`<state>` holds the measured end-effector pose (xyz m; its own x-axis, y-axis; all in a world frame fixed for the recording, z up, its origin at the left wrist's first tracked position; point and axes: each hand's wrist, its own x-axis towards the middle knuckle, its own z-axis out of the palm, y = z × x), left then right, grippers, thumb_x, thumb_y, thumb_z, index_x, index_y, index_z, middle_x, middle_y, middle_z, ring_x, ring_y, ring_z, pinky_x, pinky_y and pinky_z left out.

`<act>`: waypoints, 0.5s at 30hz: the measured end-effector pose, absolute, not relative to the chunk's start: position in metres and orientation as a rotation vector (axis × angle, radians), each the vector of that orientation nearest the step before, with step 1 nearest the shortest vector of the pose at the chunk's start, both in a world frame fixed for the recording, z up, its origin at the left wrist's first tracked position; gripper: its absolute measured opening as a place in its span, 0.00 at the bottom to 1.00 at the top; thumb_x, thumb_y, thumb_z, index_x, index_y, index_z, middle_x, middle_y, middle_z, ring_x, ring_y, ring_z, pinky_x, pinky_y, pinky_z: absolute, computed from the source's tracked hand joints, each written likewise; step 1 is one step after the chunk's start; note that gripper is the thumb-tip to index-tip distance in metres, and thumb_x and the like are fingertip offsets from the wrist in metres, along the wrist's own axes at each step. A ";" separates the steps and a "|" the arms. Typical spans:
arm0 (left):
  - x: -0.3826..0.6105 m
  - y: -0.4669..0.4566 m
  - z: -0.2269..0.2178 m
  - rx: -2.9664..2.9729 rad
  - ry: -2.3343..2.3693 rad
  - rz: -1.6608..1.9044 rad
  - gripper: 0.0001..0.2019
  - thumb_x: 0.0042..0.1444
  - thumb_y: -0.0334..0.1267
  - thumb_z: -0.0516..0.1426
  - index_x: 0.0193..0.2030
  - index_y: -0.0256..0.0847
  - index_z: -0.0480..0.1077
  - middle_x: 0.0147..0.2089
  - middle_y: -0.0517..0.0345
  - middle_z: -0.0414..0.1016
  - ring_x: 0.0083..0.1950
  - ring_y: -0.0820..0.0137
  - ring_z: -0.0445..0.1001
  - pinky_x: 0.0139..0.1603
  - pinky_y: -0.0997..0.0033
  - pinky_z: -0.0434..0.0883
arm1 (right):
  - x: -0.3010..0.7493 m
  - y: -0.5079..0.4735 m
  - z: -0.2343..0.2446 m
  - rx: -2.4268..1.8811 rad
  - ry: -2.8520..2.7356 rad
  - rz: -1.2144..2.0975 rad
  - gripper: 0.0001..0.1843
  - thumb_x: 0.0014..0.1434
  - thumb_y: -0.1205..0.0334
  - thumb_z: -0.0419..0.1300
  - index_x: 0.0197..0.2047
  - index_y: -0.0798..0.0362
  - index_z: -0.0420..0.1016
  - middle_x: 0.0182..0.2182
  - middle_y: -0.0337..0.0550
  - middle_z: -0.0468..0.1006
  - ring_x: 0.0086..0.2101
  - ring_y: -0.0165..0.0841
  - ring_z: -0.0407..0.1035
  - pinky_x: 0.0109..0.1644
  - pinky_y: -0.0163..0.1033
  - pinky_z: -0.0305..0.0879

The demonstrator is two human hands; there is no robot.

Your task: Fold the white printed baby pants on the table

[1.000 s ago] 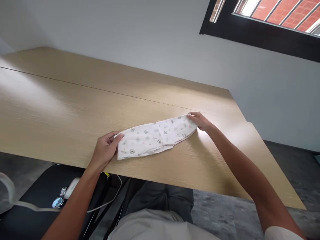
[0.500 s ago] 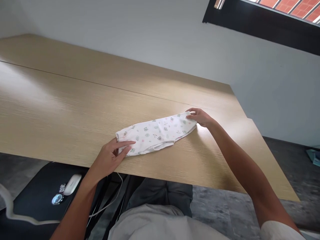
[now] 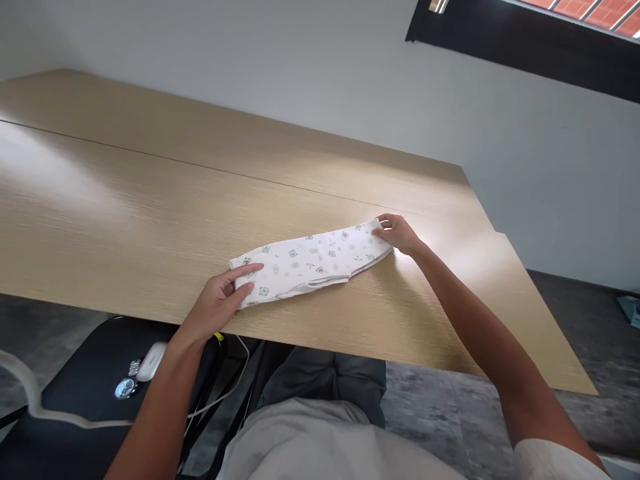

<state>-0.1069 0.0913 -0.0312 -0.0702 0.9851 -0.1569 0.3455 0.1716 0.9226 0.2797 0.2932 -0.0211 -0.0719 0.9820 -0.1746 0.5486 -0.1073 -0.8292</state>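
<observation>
A small white garment [image 3: 310,260], printed with little bear faces, lies in a long narrow strip aslant on the worktop [image 3: 175,213], its left end nearer the front edge than its right. Along the near side the layers don't quite meet; a loose fold gapes about midway.

At the right end, the right hand [image 3: 400,235] has its grip closed on the upper corner, thumb on top and fingers behind. The left hand [image 3: 215,303] rests at the other end, forefinger and thumb spread over the cloth; its remaining fingers are hidden, so I cannot tell whether that grip pinches the fabric or merely presses it.

What I'd worry about is that loose near edge: a pull from one side only could skew the layers and widen the gap. If the left fingers are just lying there, a tug from the right might slide that end free or ruck it up. The cloth looks thin and soft, so it would probably crease easily.

Below the front edge, a black chair [image 3: 90,360] carries a wristwatch [image 3: 126,387] and a white case [image 3: 151,362]. A pale cable [image 3: 65,419] passes behind the left forearm; a careless elbow could perhaps snag it. Beyond the worktop stands a plain grey wall [image 3: 300,67] with a dark window frame [image 3: 500,47].
</observation>
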 end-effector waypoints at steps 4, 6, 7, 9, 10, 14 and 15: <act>-0.114 0.094 -0.040 1.154 1.447 1.021 0.30 0.50 0.51 0.66 0.58 0.41 0.75 0.39 0.54 0.77 0.30 0.72 0.67 0.25 0.78 0.60 | 0.277 0.291 -0.018 -1.757 -1.696 0.997 0.13 0.57 0.68 0.67 0.46 0.56 0.76 0.37 0.45 0.80 0.29 0.32 0.73 0.28 0.33 0.65; -0.116 0.095 -0.043 1.152 1.432 1.076 0.26 0.49 0.50 0.67 0.54 0.42 0.77 0.49 0.52 0.77 0.38 0.69 0.71 0.31 0.77 0.65 | 0.275 0.289 -0.015 -1.791 -1.722 0.938 0.14 0.56 0.66 0.69 0.46 0.56 0.77 0.35 0.44 0.79 0.29 0.32 0.72 0.28 0.33 0.64; -0.116 0.095 -0.043 1.165 1.457 1.095 0.25 0.50 0.50 0.67 0.53 0.41 0.78 0.48 0.52 0.77 0.38 0.69 0.70 0.31 0.77 0.65 | 0.274 0.289 -0.014 -1.805 -1.737 0.900 0.14 0.55 0.66 0.69 0.46 0.55 0.77 0.35 0.44 0.79 0.29 0.32 0.72 0.28 0.34 0.64; -0.116 0.093 -0.042 1.199 1.542 1.122 0.26 0.51 0.52 0.66 0.53 0.41 0.78 0.37 0.54 0.76 0.31 0.72 0.66 0.26 0.77 0.60 | 0.271 0.287 -0.012 -1.823 -1.771 0.827 0.15 0.54 0.67 0.70 0.46 0.55 0.77 0.34 0.43 0.79 0.30 0.33 0.72 0.30 0.34 0.64; -0.115 0.092 -0.042 1.218 1.580 1.130 0.27 0.51 0.53 0.66 0.54 0.40 0.77 0.31 0.57 0.72 0.27 0.73 0.62 0.24 0.77 0.57 | 0.270 0.285 -0.012 -1.828 -1.787 0.795 0.15 0.54 0.67 0.70 0.45 0.55 0.77 0.34 0.43 0.79 0.31 0.33 0.72 0.31 0.35 0.64; -0.115 0.083 -0.038 1.339 1.642 1.110 0.27 0.53 0.54 0.64 0.55 0.40 0.77 0.26 0.60 0.66 0.27 0.73 0.60 0.25 0.76 0.57 | 0.266 0.280 -0.014 -1.824 -1.838 0.678 0.12 0.54 0.67 0.69 0.43 0.56 0.77 0.34 0.43 0.79 0.34 0.35 0.72 0.34 0.35 0.64; -0.116 0.081 -0.037 1.380 1.659 1.099 0.26 0.54 0.53 0.64 0.54 0.40 0.78 0.28 0.58 0.68 0.29 0.72 0.62 0.27 0.75 0.59 | 0.265 0.278 -0.015 -1.817 -1.846 0.647 0.12 0.55 0.67 0.69 0.43 0.56 0.77 0.35 0.44 0.79 0.34 0.35 0.72 0.34 0.35 0.65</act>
